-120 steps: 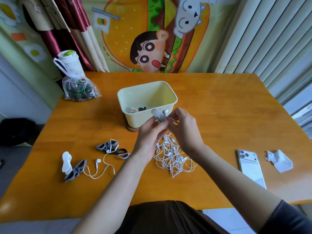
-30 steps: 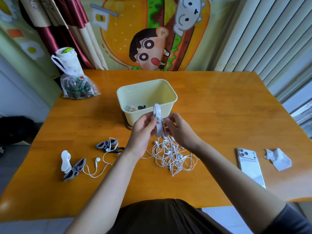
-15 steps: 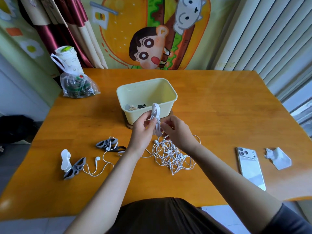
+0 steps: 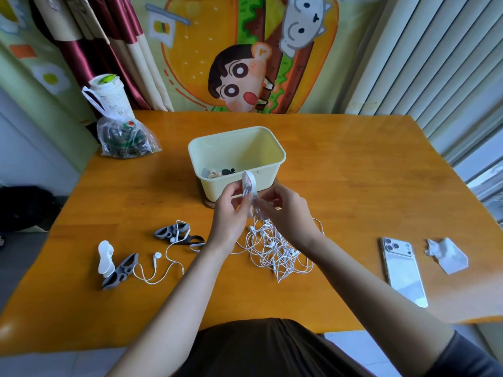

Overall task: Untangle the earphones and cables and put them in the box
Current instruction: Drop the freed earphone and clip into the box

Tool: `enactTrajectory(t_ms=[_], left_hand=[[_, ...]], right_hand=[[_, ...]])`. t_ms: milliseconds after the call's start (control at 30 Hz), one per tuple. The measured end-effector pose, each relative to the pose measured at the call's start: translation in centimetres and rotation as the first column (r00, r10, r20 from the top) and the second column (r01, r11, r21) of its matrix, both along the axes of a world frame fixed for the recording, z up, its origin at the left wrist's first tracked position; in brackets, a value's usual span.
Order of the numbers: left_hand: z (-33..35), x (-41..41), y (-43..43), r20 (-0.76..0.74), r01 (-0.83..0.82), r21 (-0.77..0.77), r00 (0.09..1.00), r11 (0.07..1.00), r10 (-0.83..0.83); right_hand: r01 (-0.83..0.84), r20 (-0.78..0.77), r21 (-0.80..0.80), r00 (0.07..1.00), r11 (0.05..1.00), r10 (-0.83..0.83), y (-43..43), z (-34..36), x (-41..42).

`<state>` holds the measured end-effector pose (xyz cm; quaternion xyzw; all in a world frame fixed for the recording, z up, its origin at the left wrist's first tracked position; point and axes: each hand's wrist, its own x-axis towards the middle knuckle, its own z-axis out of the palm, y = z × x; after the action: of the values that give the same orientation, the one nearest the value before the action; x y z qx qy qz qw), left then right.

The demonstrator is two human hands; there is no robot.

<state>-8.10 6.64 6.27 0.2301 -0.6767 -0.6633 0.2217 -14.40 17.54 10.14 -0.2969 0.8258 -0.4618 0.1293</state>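
While the left hand (image 4: 231, 210) grips a winder (image 4: 249, 186), earphones (image 4: 277, 248) lie below.

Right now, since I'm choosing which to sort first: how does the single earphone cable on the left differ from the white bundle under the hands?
The single earphone cable lies in a few open curves; the bundle is a dense knot of many loops. The cable lies untouched; strands of the bundle rise to the right hand, beside the white winder in the left hand. Both are white, on the table, outside the box.
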Motion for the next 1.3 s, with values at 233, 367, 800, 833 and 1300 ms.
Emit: enactTrajectory(t_ms=[233, 367, 800, 833, 1300], left_hand=[[0.2, -0.2, 0.5, -0.085, -0.058, 0.048, 0.994, 0.997, 0.062], [0.4, 0.1, 0.4, -0.112, -0.026, -0.034, 0.993, 0.999, 0.022], [0.2, 0.3, -0.4, -0.096, -0.059, -0.136, 0.994, 0.989, 0.047], [0.2, 0.3, -0.4, -0.097, -0.075, -0.135, 0.993, 0.988, 0.062], [0.4, -0.5, 1.1, -0.035, -0.247, -0.168, 0.969, 0.954, 0.245]], right_hand=[[0.059, -0.04, 0.0, 0.997, 0.998, -0.059, 0.0, -0.6, -0.2], [0.028, 0.027, 0.025, 0.999, 0.999, -0.029, 0.0, -0.6, -0.4], [0.023, 0.214, -0.077, 0.977, 0.997, -0.006, 0.2, -0.3, -0.4], [0.043, 0.192, -0.096, 0.981, 0.994, -0.023, 0.1, -0.2, -0.4], [0.009, -0.099, -0.148, 0.995, 0.989, -0.023, 0.5, -0.1, 0.9]])
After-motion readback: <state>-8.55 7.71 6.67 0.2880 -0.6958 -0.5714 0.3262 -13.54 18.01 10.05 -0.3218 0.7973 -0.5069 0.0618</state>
